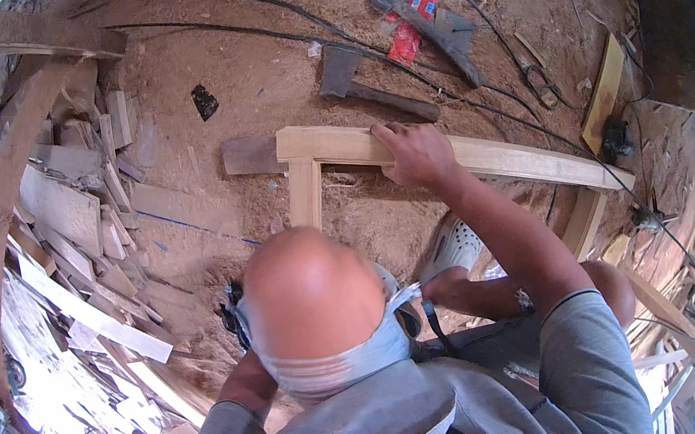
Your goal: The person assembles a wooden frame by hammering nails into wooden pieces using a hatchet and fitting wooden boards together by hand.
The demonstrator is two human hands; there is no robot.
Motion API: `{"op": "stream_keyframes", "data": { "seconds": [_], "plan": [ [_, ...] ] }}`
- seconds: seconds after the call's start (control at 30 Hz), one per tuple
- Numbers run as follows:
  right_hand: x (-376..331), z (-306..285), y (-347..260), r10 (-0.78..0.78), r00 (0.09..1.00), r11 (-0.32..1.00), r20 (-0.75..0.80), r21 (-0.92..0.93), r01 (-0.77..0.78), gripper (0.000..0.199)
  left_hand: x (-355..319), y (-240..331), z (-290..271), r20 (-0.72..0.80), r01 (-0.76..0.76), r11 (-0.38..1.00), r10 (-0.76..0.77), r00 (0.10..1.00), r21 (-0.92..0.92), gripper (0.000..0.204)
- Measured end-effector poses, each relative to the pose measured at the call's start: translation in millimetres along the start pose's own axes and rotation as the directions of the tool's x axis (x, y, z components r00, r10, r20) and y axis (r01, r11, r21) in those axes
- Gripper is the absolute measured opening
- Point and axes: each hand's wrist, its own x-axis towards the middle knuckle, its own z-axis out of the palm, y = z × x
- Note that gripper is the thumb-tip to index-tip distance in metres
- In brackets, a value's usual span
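A bowed head [312,279] lay nearest the camera. Beyond it, over the earth floor [245,58], the wooden frame [533,162] ran its long axis down rightward, the right hand's [418,153] fingers clamped on it left of middle; the left hand's were hidden.

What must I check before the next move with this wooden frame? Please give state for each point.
1. Right hand holding the wooden rail: ok.
2. Left hand safely placed: cannot tell, hidden.
3. Corner joint tight: cannot tell; the pieces meet, but fit is unclear.
4. Black cable clear of the rail: not ok; it appears to cross the right end.
5. Nearer axe apart from right hand: ok.
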Motion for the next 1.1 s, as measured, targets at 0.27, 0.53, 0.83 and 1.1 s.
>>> {"op": "stream_keyframes", "data": {
  "seconds": [0.27, 0.53, 0.83, 1.1],
  "plan": [
    [1.2, 10.3, 2.1, 0.018, 0.999, 0.999, -0.050, -0.031, -0.020, 0.071, 3.2, 15.4, -7.2, 0.043, 0.001, 0.999, -0.002, 0.999, 0.040, 0.072],
    [1.6, 13.2, 1.8, 0.004, 0.994, 0.999, -0.109, -0.035, -0.008, 0.064, -2.2, 19.0, 1.4, 0.035, -0.031, 0.997, 0.029, 0.999, 0.067, 0.069],
    [-5.6, -6.2, 6.5, -0.114, 0.988, 0.994, -0.106, -0.014, 0.113, 0.061, -69.3, 8.7, 10.2, -0.022, -0.042, 0.995, 0.044, 0.999, 0.086, 0.066],
    [0.6, 1.5, 14.0, -0.155, 0.981, 0.988, -0.117, -0.004, 0.155, 0.050, -240.7, -38.0, -32.3, -0.071, 0.140, 0.968, -0.127, 0.989, 0.207, 0.063]
  ]
}}
